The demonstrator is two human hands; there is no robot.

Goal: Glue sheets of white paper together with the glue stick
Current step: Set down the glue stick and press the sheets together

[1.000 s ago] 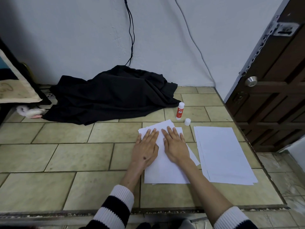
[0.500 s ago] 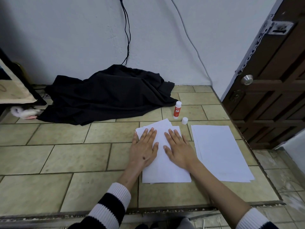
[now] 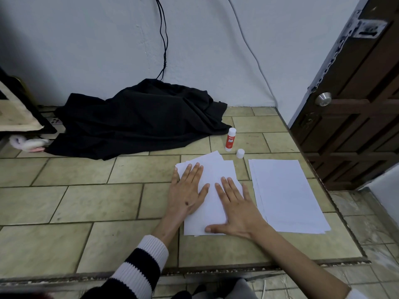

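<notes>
On tiled floor, two hands, left hand (image 3: 186,190) and right hand (image 3: 238,209), fingers flat pressing glued sheets (image 3: 212,203), one glue stick (image 3: 230,139)

Both hands flat on glued sheets (image 3: 212,190): left hand (image 3: 186,190), right hand (image 3: 238,207). Bare tile left of left hand, wide open lane. Beyond fingertips: glue stick (image 3: 230,139) upright, loose cap (image 3: 240,153) just beside it, narrow gap between. Black cloth (image 3: 138,117) heaped beyond left hand, blocks path to wall. Paper stack (image 3: 285,195) lies just right of right hand. Wooden door (image 3: 356,117) bounds far right.
</notes>
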